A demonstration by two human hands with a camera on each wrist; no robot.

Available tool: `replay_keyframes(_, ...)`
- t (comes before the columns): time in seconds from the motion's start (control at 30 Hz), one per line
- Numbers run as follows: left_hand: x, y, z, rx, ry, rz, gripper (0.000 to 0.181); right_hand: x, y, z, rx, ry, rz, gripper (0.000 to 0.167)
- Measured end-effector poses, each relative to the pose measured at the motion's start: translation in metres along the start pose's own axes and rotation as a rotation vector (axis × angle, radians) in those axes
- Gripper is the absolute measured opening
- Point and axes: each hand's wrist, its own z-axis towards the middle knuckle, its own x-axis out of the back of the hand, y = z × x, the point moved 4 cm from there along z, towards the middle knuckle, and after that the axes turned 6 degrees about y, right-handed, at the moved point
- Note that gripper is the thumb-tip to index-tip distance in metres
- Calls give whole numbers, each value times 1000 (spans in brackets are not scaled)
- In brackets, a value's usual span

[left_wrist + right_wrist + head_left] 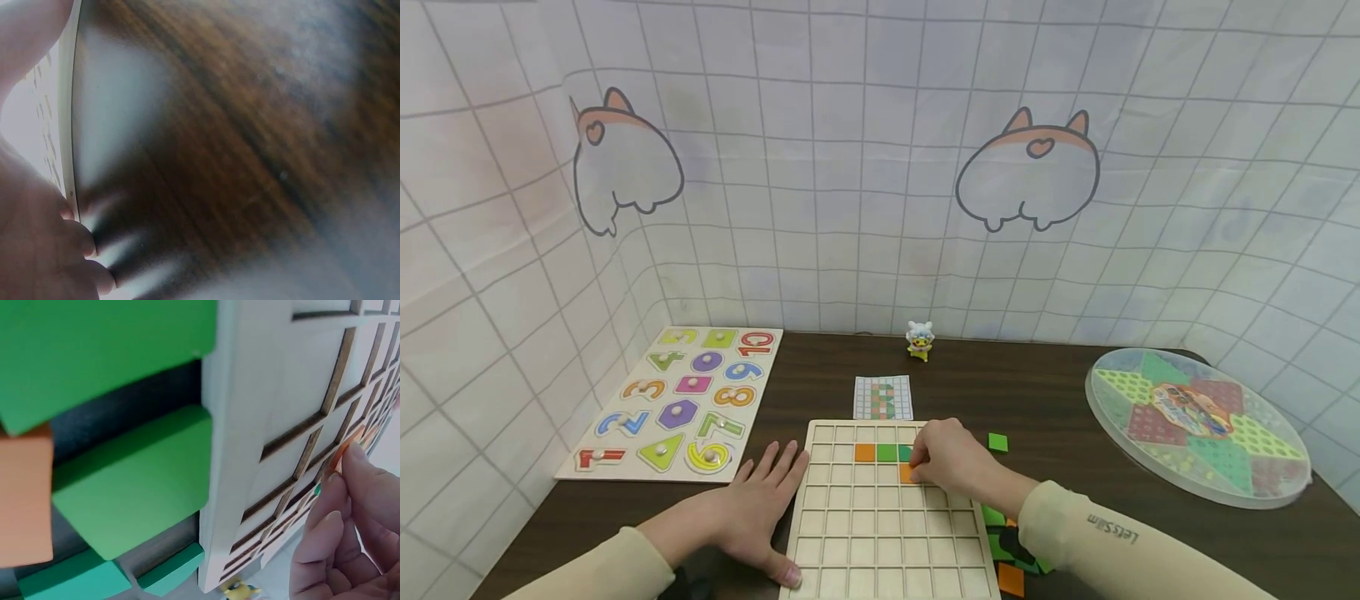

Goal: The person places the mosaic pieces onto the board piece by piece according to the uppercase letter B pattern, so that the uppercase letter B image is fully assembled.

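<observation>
A pale wooden grid board (850, 525) lies on the dark table. In its second row sit an orange tile (865, 452), a green tile (887, 452) and a teal tile (905, 452) partly covered by fingers. My right hand (951, 462) pinches an orange tile (906, 473) at a third-row square; in the right wrist view the right hand (350, 531) holds that orange tile (342, 450) tilted between thumb and finger. My left hand (748, 508) rests with spread fingers along the board's left edge.
Loose green and orange tiles (1011, 579) lie right of the board, with one green tile (997, 442) farther back. Behind the board are a pattern card (882, 398) and small figurine (919, 340). A number puzzle (677, 408) stands left, a round game board (1198, 425) right.
</observation>
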Motion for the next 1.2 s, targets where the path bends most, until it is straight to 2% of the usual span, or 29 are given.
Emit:
replay_keyframes(0.2,-1,-1,2,-1,1,0,151,-2,-1,-1,39,10,-18,3)
replay_keyframes(0.37,-3,-3,2,-2,1,3,151,0,0,-2,57,-33,9,5)
replay_keyframes(0.43,-2,-2,1,-6,1,2,150,2,0,-3,61,-46,29,7)
replay_keyframes(0.53,2,5,-3,-5,-17,0,147,10,4,-6,64,-24,45,9)
replay_keyframes(0.67,12,17,-10,9,-31,0,142,29,14,-10,10,30,41,10)
replay_keyframes(0.83,11,14,-7,9,-11,-1,145,49,42,-13,-83,81,8,9)
replay_keyframes(0.9,7,8,-4,-3,-1,-5,147,54,54,-16,-103,89,-7,8)
replay_keyframes(1.03,4,4,-1,-5,2,1,149,57,70,-26,-106,56,-11,8)
replay_keyframes(1.2,1,1,1,-5,1,0,149,50,81,-32,-56,-54,47,14)
